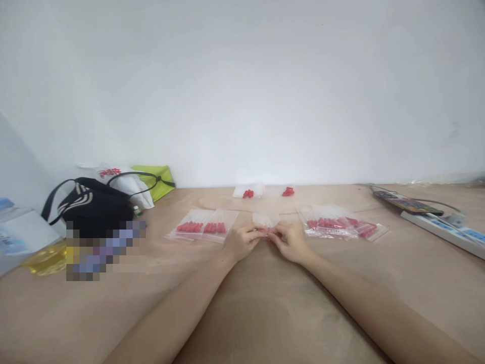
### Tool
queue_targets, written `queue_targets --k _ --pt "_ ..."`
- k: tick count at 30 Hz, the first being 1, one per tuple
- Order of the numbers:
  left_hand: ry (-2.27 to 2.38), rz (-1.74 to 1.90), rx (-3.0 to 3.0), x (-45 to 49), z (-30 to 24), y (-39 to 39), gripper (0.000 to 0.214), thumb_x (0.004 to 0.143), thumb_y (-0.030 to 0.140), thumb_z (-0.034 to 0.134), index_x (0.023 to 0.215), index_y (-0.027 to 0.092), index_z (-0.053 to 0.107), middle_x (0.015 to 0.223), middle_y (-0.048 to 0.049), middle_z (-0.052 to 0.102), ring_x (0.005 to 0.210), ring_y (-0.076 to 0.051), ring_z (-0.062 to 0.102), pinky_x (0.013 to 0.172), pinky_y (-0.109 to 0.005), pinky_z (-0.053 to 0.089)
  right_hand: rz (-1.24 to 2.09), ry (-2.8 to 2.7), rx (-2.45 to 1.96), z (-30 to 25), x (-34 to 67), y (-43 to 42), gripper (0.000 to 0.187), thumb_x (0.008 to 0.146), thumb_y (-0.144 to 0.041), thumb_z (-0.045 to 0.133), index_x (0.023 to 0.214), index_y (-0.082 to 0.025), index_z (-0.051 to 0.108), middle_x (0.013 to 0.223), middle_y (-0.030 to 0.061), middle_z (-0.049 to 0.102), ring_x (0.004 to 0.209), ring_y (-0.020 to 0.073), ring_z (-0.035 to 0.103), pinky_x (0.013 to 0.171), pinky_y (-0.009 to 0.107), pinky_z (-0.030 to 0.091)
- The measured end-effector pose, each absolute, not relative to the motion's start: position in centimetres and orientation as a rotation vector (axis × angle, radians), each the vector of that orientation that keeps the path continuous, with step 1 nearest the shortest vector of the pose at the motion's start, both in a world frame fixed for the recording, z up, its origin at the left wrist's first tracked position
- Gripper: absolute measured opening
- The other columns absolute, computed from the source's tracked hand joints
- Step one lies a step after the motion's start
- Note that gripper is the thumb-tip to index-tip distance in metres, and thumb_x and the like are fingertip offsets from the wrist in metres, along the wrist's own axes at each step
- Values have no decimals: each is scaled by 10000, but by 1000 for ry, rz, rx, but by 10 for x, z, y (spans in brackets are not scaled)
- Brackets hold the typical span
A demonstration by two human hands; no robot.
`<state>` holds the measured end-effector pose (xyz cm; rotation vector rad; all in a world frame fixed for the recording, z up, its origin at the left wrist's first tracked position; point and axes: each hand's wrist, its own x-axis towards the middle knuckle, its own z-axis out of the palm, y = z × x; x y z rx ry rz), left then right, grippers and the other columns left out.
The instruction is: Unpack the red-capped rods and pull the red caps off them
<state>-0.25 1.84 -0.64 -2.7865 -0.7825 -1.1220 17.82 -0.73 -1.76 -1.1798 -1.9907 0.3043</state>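
A small clear plastic bag [266, 219] lies between my hands at the middle of the table. My left hand [244, 240] pinches its near edge from the left, while my right hand [288, 241] grips the same edge from the right. Something reddish shows at the fingertips, too small to make out. To the left lie clear bags with red pieces [190, 227] lined up inside. On the right, overlapping bags [329, 223] also hold several red pieces. Farther back are two small groups of loose-looking red pieces [248, 193], the left one beside or on a white bag.
A black bag with a strap [98, 207], a lime-green bag [159, 184] and a yellow package [47, 260] stand at the left. At the right are a white power strip [450, 235] and a phone-like flat device [407, 203] with cables. A white wall rises behind.
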Motion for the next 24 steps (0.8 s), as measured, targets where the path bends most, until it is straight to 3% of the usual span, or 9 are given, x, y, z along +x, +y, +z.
queue_targets --k 10,19,24 --pt "-773 -1130 -2867 -2 -8 19 186 820 220 483 770 234 662 893 6 655 848 -107 596 771 -233 467 298 -2039 -1146 -13 174 -10 169 796 -221 454 748 -193 614 704 13 603 654 126 525 637 251 374" --pt "-835 -1312 -2822 -2 -8 20 168 816 206 480 770 200 642 899 -12 657 825 -110 611 780 -237 487 237 -1979 -1229 -14 174 -9 162 795 -220 451 695 -180 571 676 9 584 624 123 511 600 246 356" --pt "-750 -1260 -2865 -1 -5 16 183 823 176 454 779 186 631 907 -21 656 847 -109 607 790 -230 483 296 -2027 -1188 -12 171 -12 170 804 -254 452 794 -212 616 740 14 592 665 127 522 627 251 365"
